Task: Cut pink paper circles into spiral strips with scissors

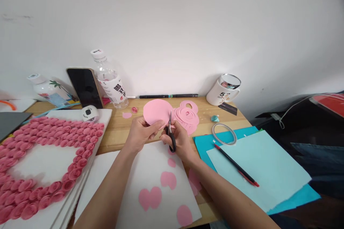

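My left hand [142, 131] pinches the lower edge of a round pink paper disc [157, 110], thumb on top. In my right hand [180, 139] is a pair of scissors [172, 142] with black handles, its blades pointing up at the disc's right edge. Just behind my right hand lies a pile of pink paper spirals [188, 116]. Under my forearms rests a white board [150, 164] with several small pink paper pieces [150, 197] scattered on it. How far the blades are parted is too small to tell.
At left, a board of rolled pink paper roses [75, 175] lies near a phone [85, 87] and a plastic bottle [110, 82]. A white mug [222, 91] stands back right. A tape roll [224, 143] and a pen [236, 166] lie on blue paper sheets [268, 171].
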`<state>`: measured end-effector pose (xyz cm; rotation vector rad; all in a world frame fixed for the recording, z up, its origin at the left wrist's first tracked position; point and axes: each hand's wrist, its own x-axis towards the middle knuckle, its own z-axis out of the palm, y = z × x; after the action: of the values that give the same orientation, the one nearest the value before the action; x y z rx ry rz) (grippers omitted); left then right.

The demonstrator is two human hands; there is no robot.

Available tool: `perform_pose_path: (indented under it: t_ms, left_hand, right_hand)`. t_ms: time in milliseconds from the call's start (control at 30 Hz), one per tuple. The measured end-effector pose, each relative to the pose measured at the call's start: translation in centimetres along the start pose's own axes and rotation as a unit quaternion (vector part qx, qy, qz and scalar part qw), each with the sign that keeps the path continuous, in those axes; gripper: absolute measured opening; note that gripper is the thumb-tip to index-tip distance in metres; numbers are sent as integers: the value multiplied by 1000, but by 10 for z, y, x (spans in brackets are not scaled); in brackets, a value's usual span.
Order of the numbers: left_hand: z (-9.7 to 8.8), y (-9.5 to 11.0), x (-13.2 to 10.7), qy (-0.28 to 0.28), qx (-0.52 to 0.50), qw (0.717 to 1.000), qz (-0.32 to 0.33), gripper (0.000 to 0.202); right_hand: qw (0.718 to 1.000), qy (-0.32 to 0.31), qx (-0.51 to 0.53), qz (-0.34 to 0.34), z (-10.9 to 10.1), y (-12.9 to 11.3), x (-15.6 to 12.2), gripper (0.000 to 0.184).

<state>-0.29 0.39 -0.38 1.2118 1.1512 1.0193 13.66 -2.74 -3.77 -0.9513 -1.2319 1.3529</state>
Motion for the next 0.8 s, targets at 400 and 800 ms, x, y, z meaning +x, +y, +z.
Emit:
perform_pose_path:
  t_ms: [400, 800]
  left_hand:
    - [0, 3, 0, 6, -24, 1000, 18, 33]
    - [1, 5, -1, -10, -21, 999, -31, 30]
  right_hand:
    - [999, 9, 5, 38, -1, 0, -1, 35]
    - [1000, 0, 10, 7, 1, -3, 1, 46]
